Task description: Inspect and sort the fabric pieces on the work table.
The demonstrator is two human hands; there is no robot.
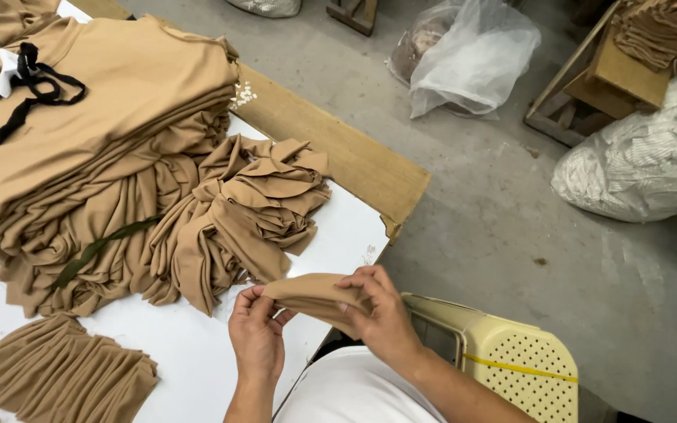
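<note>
You've got a small tan fabric piece (315,298) low in the middle of the frame, pinched between both hands just over the near edge of the white table (197,352). Your left hand (256,333) grips its left end, thumb and fingers closed on the cloth; your right hand (381,313) lies over the right part, fingers curled down across the top and clamped on it.

Watch that grip. This knit looks soft, thin and slippery, so if either pinch loosens, the piece could sag or slide off toward your lap or the concrete floor (558,258), which looks dusty and stained. Pull unevenly and a stretchy cloth like this may well distort or curl at the edge.

Just above your hands, the heap of folded tan pieces (252,211) is loose and floppy, its layers fanning out. A stray elbow or tug could spill it. Behind it, upper left, the big stack of tan fabric (95,102) droops in heavy folds over its own edge, a black ribbon (33,86) with a white tag lying on top.

Bottom left, a flat fanned pile of cut pieces (64,368) lies neat, thin edges stepped like pages. At lower right, beside you, a pale yellow plastic chair (519,360) with a perforated surface. Crinkly clear plastic bags (472,55) lie up top on the floor.
</note>
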